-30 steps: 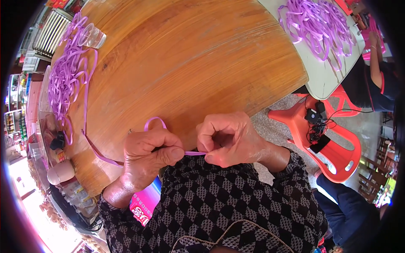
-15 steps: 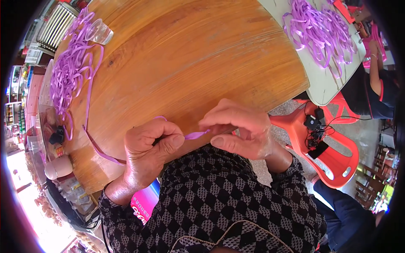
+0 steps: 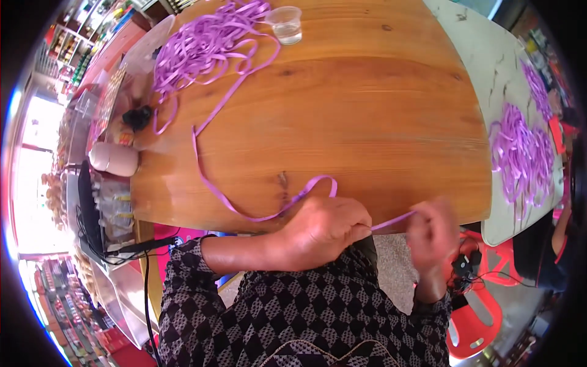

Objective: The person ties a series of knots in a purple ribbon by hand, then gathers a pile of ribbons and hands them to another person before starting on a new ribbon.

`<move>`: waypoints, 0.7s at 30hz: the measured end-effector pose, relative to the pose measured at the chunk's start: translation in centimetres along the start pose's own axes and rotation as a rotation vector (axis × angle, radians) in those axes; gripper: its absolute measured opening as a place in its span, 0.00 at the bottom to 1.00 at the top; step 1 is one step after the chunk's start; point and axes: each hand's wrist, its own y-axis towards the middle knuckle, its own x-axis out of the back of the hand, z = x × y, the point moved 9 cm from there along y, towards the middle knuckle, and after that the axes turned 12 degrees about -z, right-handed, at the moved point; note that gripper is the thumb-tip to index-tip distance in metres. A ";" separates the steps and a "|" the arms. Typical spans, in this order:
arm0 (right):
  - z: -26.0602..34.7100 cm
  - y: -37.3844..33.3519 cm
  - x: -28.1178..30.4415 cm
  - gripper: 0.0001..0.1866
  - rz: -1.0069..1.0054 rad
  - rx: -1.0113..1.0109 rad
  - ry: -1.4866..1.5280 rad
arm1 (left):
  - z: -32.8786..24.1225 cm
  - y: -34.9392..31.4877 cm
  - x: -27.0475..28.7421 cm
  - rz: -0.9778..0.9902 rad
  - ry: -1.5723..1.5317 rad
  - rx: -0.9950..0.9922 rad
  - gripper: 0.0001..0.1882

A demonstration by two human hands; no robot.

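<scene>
A narrow purple ribbon (image 3: 393, 221) is stretched straight between my two hands over the near edge of the wooden table. My left hand (image 3: 324, 231) is closed, pinching the ribbon between thumb and fingers. At the ribbon's right end, my right hand (image 3: 433, 235) is smeared by motion, its fingertips closed on the strand. Beyond my left hand the ribbon loops up, runs left across the wood and leads back to a loose purple ribbon pile (image 3: 208, 46) at the far left.
A clear plastic cup (image 3: 286, 33) stands by the pile. On the left are a pink cylindrical object (image 3: 114, 159) and a black item (image 3: 137, 117). Another ribbon heap (image 3: 520, 156) lies on a white marbled table (image 3: 480, 37) at right, above a red plastic chair (image 3: 480, 324) holding black cables.
My view has turned, so the table sits differently. Both hands are farther right in the picture. My right hand has gone from loosely open to closed on the ribbon, which is now taut.
</scene>
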 end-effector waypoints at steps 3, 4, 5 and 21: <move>-3.7 0.9 2.1 0.05 -0.084 -0.331 0.049 | 2.7 -0.6 2.6 0.028 -0.027 0.220 0.06; -4.9 1.3 2.5 0.06 -0.154 -0.415 0.104 | 4.1 -1.2 3.5 0.044 -0.053 0.335 0.07; -5.7 1.7 2.5 0.06 -0.156 -0.420 0.087 | 5.3 -1.9 4.6 0.062 -0.079 0.450 0.07; 5.0 4.3 -5.8 0.21 0.148 0.312 -0.073 | 8.2 -3.6 7.3 -0.191 -0.478 0.768 0.09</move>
